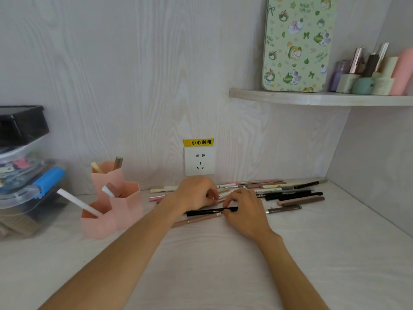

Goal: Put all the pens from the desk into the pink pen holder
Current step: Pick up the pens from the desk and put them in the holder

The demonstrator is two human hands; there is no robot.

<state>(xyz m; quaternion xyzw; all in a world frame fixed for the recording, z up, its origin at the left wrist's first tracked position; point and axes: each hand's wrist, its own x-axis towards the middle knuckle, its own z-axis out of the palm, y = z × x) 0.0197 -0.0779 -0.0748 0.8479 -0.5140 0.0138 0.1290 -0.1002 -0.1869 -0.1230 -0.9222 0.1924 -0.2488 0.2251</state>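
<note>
Head view: both hands sit in the scatter of slim pens (290,193) below the white wall socket (199,161). Those pens lie left-to-right along the wall. Left hand (196,193) seems to pinch a pale pen, but its fingers hide it. Right hand (243,211) fingertips grip a black pen (210,211). The pink plastic hexagon pen holder (114,200) is left of the socket, nearer the left hand.
</note>
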